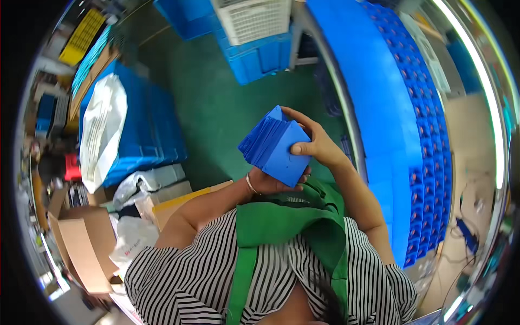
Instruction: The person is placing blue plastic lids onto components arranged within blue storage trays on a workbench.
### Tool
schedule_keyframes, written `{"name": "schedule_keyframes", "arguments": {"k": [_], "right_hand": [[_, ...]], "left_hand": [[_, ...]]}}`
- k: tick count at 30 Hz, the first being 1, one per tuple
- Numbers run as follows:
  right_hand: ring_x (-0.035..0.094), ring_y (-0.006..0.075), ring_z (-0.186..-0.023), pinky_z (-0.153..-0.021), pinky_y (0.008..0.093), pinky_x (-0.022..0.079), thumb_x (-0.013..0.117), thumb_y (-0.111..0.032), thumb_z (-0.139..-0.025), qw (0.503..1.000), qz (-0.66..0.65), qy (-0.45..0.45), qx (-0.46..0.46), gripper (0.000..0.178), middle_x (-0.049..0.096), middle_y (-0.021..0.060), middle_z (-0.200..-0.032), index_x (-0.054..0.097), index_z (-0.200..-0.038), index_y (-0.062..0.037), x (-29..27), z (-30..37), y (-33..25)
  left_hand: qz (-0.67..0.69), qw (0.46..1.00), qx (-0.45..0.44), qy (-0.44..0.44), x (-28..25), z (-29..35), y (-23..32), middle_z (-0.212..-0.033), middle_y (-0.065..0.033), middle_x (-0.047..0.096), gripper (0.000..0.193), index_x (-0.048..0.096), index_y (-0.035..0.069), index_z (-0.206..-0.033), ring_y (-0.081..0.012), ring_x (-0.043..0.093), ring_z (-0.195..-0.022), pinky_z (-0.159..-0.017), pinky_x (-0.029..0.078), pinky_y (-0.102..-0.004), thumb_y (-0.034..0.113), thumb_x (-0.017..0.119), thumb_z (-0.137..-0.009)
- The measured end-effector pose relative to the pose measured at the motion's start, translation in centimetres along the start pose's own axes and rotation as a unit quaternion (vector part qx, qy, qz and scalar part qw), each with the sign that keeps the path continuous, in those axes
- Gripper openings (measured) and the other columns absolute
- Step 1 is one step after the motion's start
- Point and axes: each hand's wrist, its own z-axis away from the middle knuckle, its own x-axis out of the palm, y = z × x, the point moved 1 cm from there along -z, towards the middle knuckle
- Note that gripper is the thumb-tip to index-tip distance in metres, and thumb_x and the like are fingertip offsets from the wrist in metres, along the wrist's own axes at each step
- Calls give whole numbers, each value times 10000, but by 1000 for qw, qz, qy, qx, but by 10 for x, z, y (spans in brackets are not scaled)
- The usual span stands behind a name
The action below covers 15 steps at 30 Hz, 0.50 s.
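A thick stack of thin, square blue sheets (287, 157) is held in front of my body, tilted, with its layered edges facing left. My left hand (269, 183) supports it from below, mostly hidden under the stack, with fingertips showing at the lower right edge. My right hand (319, 143) grips the right side, the thumb pressed on the top sheet and the fingers behind the far edge. What the sheets are made of I cannot tell.
To the right runs a long blue-covered table (379, 108) with rows of small blue compartment-like pieces (428, 157). Blue bins (154, 124) with a white sack (103, 127) stand left. A white crate (257, 21) sits on a blue bin ahead. An opened cardboard box (86, 244) is at lower left.
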Motion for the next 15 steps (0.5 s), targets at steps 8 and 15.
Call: {"name": "schedule_keyframes", "arguments": {"k": [8,15], "right_hand": [[551,236,-1110,-951,375,447,855,-383,-624,979,72,176,78,1001,564,158,-1243,387,-1448,-59,-106,145,15],[529,328,-1225,-1018,412,430,813,-453,-667,930,267,243,71,966,532,219,-1331,380,-1432,-53,-119,209,25]], "left_hand": [[-360,878,56,312,-12,-96,5,-1275,-127,553,663,344,68,-1435,-218,572,-1111,-922,486,-390,378,611,-914],[-748,621,-162,171,-18,-184,-30,-1439,-215,355,1228,-20,120,-1535,-283,393,-1329,-1063,367,-398,343,842,-689]]}}
